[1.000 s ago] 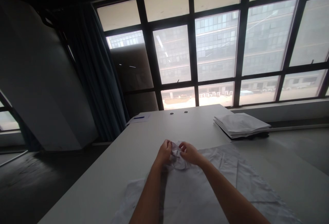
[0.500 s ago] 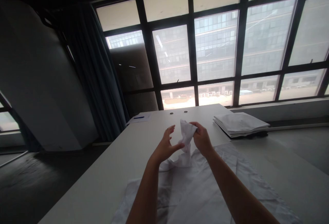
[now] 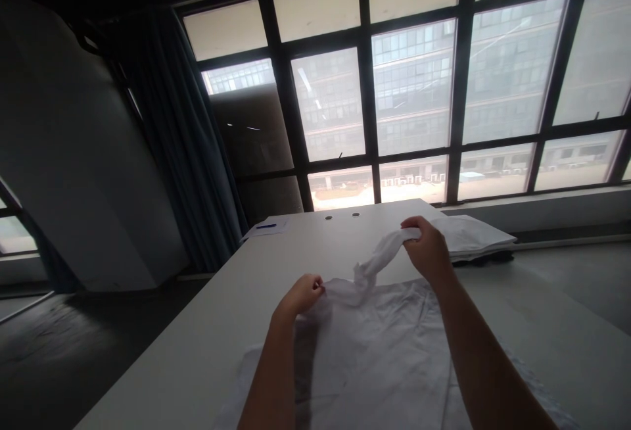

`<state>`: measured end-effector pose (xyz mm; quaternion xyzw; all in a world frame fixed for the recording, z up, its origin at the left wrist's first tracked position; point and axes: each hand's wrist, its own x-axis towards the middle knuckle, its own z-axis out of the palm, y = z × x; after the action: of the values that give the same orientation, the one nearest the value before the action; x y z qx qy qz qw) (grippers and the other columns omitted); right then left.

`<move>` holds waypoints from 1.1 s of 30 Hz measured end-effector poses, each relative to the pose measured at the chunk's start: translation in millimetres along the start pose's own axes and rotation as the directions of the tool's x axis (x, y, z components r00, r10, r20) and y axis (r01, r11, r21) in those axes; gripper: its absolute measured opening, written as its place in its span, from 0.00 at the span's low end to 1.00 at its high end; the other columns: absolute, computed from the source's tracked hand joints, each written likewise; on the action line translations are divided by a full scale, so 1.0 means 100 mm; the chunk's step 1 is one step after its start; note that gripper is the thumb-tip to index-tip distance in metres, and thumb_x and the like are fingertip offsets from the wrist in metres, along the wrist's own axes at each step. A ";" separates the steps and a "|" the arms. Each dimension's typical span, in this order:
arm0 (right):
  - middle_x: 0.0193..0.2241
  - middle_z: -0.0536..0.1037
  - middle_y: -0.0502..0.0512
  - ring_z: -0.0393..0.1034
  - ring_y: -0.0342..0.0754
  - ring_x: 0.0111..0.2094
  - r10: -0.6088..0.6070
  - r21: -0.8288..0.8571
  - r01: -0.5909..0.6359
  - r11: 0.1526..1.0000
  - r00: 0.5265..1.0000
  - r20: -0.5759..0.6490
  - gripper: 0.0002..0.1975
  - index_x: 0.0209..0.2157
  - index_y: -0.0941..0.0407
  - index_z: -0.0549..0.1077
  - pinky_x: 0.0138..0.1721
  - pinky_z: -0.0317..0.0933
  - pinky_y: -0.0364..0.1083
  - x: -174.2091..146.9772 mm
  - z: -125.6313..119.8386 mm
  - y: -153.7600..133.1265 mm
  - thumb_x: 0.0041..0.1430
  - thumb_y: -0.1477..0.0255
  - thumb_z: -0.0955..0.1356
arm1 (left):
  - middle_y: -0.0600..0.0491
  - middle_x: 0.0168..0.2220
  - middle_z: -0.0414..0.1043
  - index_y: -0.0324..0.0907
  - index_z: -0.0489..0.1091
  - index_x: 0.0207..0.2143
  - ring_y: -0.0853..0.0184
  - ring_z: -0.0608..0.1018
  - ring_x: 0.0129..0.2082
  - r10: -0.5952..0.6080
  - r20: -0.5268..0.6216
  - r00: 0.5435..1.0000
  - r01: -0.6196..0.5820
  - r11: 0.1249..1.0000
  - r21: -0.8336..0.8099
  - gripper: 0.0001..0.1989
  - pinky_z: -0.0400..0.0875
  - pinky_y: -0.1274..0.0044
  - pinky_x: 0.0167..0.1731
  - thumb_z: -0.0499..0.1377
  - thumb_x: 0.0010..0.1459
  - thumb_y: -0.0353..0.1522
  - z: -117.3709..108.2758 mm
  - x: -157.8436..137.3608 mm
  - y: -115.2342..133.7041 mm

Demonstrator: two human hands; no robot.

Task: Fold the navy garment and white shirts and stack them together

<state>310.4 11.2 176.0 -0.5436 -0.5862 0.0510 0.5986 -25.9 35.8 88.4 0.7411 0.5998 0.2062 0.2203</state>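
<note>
Now, from the head view, which was all I had, I watched both bare hands working a white garment (image 3: 384, 351) spread flat over the near part of the pale surface (image 3: 207, 344). My left hand (image 3: 298, 298) sat low, close to the surface, its fingers pinched shut on the garment's upper edge near the left side. My right hand (image 3: 426, 246) was raised higher and further to the right, clenched on a bunched, twisted strip of the same white cloth (image 3: 382, 259); that strip ran down and to the left from the fist and joined the body of the garment just beside the left hand. The rest of the garment lay on the surface under both forearms, with a darker fold or shadow running down below the left wrist.

Behind the right hand, partly hidden by it, a stack of folded white cloth (image 3: 473, 236) rested on the surface near its far right edge, with something dark under it. At the far left corner I saw a sheet of paper (image 3: 269, 227) with a blue pen lying on it, well apart from the hands. Two small round holes (image 3: 342, 215) showed in the surface near its far edge. Beyond stood a large window (image 3: 414, 88) with dark frames, and a dark curtain (image 3: 187, 154) hung at its left.
</note>
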 end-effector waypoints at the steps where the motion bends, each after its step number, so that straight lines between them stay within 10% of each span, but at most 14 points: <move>1: 0.31 0.80 0.54 0.72 0.51 0.31 0.014 -0.080 -0.012 0.997 1.000 0.020 0.14 0.36 0.53 0.76 0.36 0.64 0.48 0.03 -0.05 0.07 0.44 0.75 0.66 | 0.51 0.32 0.76 0.42 0.76 0.30 0.61 0.76 0.34 0.005 -0.050 0.999 -0.005 1.000 0.000 0.05 0.68 0.74 0.38 0.61 0.54 0.34 -0.05 0.00 -0.01; 6: 0.23 0.76 0.51 0.70 0.49 0.25 0.176 -0.145 -0.174 0.974 0.984 0.005 0.12 0.37 0.54 0.75 0.28 0.60 0.45 0.13 -0.23 0.39 0.48 0.68 0.69 | 0.47 0.44 0.74 0.43 0.73 0.30 0.59 0.75 0.43 0.004 -0.233 0.973 -0.007 1.000 -0.014 0.05 0.68 0.74 0.46 0.62 0.55 0.35 -0.22 -0.02 -0.07; 13: 0.22 0.74 0.48 0.68 0.46 0.20 0.520 0.444 -0.545 0.711 0.833 0.189 0.20 0.44 0.54 0.71 0.20 0.61 0.44 0.17 -0.25 0.37 0.46 0.68 0.70 | 0.54 0.30 0.72 0.43 0.69 0.35 0.63 0.72 0.32 -0.083 -0.219 0.972 0.072 0.996 -0.058 0.13 0.65 0.76 0.33 0.51 0.65 0.40 -0.20 -0.04 -0.19; 21: 0.23 0.69 0.44 0.66 0.44 0.22 0.387 0.764 -0.449 0.464 0.878 0.281 0.24 0.48 0.52 0.72 0.23 0.62 0.43 0.14 -0.19 0.16 0.46 0.71 0.71 | 0.57 0.26 0.75 0.44 0.75 0.27 0.61 0.77 0.30 -0.097 0.184 0.978 0.106 0.994 -0.038 0.13 0.68 0.76 0.31 0.73 0.37 0.33 -0.06 -0.10 -0.48; 28: 0.22 0.65 0.47 0.66 0.47 0.25 0.219 0.785 -0.339 0.519 0.940 0.262 0.08 0.27 0.51 0.65 0.29 0.65 0.47 0.18 -0.44 -0.08 0.52 0.64 0.68 | 0.50 0.46 0.75 0.39 0.73 0.48 0.61 0.78 0.43 -0.257 0.084 0.963 0.254 0.966 0.051 0.14 0.76 0.67 0.43 0.63 0.65 0.39 -0.03 -0.08 -0.79; 33: 0.22 0.65 0.46 0.63 0.43 0.23 0.147 0.750 -0.598 0.282 0.800 0.582 0.08 0.27 0.52 0.65 0.28 0.65 0.43 0.18 -0.72 -0.36 0.52 0.71 0.70 | 0.51 0.44 0.75 0.38 0.72 0.47 0.62 0.78 0.43 -0.288 0.011 0.957 0.287 0.956 0.056 0.10 0.75 0.71 0.43 0.61 0.66 0.33 -0.09 -0.06 -0.89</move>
<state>349.2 -33.1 233.3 -0.2228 -0.4177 0.6168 0.6288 -103.1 46.4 44.9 0.6535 0.7045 0.1484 0.2336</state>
